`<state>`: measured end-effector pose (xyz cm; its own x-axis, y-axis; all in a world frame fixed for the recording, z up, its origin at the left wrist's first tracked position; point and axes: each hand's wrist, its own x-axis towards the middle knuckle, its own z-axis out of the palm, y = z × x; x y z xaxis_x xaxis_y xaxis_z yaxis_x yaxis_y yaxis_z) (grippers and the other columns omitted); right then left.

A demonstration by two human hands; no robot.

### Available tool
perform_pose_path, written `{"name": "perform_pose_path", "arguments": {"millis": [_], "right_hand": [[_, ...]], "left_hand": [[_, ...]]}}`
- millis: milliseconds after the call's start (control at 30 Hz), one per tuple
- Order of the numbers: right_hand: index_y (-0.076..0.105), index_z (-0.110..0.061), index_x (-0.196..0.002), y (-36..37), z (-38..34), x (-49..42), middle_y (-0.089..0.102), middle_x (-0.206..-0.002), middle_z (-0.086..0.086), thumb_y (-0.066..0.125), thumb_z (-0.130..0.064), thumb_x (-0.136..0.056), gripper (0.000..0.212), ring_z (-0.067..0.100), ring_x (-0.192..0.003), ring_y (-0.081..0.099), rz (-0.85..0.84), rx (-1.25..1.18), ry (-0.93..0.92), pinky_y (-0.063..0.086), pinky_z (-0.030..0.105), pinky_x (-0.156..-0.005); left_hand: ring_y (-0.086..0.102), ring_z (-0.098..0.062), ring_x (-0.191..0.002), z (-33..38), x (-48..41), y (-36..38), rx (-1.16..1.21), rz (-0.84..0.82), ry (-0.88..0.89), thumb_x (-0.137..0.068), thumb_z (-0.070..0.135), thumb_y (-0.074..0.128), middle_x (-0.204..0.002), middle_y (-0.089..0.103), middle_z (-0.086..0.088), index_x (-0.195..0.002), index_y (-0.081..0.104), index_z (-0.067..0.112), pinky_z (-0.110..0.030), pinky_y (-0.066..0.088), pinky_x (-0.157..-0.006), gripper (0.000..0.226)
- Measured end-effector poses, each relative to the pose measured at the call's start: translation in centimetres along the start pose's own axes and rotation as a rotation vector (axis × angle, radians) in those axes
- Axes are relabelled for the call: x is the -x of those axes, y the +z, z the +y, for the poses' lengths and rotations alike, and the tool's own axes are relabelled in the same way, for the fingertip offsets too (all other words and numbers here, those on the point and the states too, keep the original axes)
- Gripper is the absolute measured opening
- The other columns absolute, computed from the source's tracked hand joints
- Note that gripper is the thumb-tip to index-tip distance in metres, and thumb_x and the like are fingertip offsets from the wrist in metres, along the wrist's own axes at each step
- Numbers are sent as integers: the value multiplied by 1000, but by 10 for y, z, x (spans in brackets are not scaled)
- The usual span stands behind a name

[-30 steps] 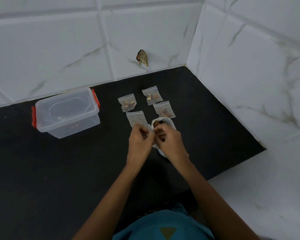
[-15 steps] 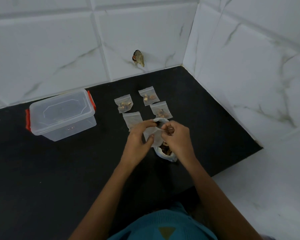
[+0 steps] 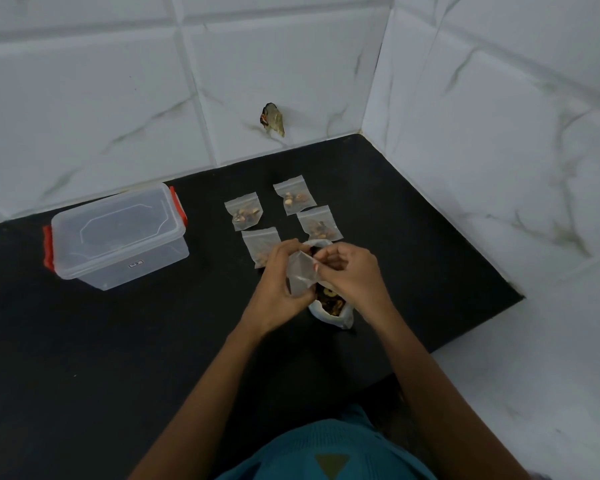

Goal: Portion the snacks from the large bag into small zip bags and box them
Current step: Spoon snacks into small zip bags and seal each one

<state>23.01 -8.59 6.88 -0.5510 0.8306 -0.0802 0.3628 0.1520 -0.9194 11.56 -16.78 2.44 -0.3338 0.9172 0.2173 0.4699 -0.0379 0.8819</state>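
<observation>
Head view: small clear plastic zip bag (image 3: 300,273), pinched in the grip of both left hand (image 3: 278,282) and right hand (image 3: 355,277), just above open white snack bag (image 3: 335,315) on black desk (image 3: 153,341); lidded clear red-latched box (image 3: 118,237) well left.

The black desk (image 3: 118,358) carries a lidded clear box (image 3: 118,237) with red latches at the far left. Right of it lie four filled zip bags (image 3: 243,215) in a loose cluster. The open large bag (image 3: 333,308) of snacks sits just near of them.
</observation>
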Motion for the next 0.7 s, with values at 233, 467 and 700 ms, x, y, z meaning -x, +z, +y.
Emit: {"name": "perform_pose_path", "arguments": {"millis": [233, 467, 700], "right_hand": [[57, -19, -73, 1, -2, -2, 64, -75, -6, 69, -5, -79, 19, -3, -70, 62, 8, -74, 22, 52, 12, -67], [68, -11, -95, 7, -3, 2, 62, -105, 0, 66, -8, -82, 13, -2, -91, 58, -79, 37, -114, 46, 6, -78], [72, -9, -93, 16, 1, 4, 46, -132, -2, 66, -10, -82, 13, 1, -119, 34, -119, 349, -276, 23, -3, -89]], "left_hand": [[47, 8, -110, -1, 1, 0, 216, 31, 1, -70, 28, 66, -119, 46, 8, -127, 33, 29, -7, 36, -91, 66], [29, 20, -113, -3, -2, -2, 19, 72, 4, -67, 42, 56, -118, 40, 26, -116, 37, 43, -28, 31, -101, 53], [23, 10, -111, -5, -4, 4, -135, 126, -5, -64, 52, 50, -118, 34, 22, -132, 42, 15, -17, 15, -99, 77]]}}
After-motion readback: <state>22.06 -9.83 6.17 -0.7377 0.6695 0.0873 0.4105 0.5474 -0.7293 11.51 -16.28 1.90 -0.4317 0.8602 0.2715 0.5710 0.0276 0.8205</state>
